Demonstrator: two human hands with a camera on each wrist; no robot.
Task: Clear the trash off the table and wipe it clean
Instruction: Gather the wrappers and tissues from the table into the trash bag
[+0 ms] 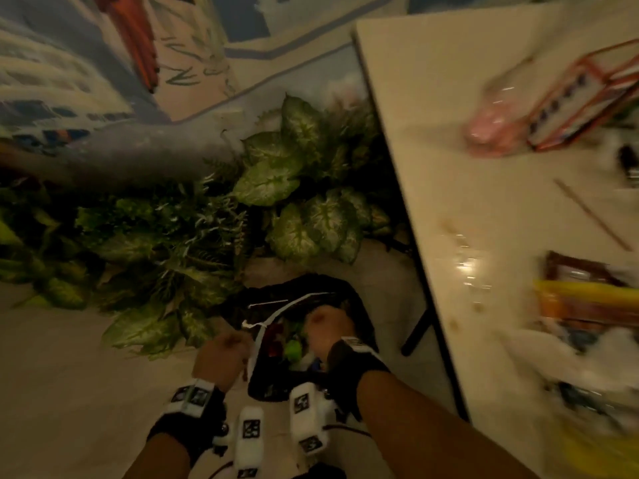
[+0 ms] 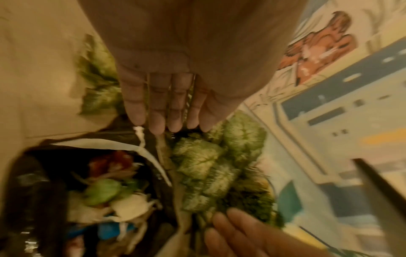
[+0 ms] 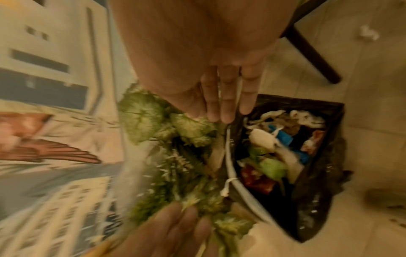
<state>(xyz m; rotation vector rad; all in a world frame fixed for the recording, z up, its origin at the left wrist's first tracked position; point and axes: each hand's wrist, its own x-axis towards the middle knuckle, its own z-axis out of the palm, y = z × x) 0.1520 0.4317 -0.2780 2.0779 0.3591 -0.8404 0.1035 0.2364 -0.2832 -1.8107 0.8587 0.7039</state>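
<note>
A person leans over a black trash bag [image 1: 304, 337] sitting open on the pale floor at about 6 o'clock in the head view, with both hands down at its mouth. The left hand [image 1: 221, 357] is at the bag's near-left rim beside a white drawstring [image 1: 273, 312]; the right hand [image 1: 328, 331] is over the far-right rim. From above both look like loose fists, but the wrist views show the fingers of each hand fairly straight and pointing down to the rim, so I cannot tell whether either hand actually grips the plastic or the string. Inside the bag lies mixed trash [image 3: 274, 153]: green, red, blue and white scraps. The table [image 1: 449, 140] stands at 2 o'clock, its trash not yet cleared: a pink-filled clear bag [image 1: 491, 133], a red-edged carton [image 1: 584, 98], a thin stick [image 1: 591, 214] and blurred wrappers [image 1: 587, 305]. Leafy green plants [image 1: 276, 188] crowd the bag at 11 o'clock. Risks, as I judge them: the soft bag could slump or tip and spill, a weak hold could let the rim fall shut, and pulling the string now would close the bag before the table is cleared.
</note>
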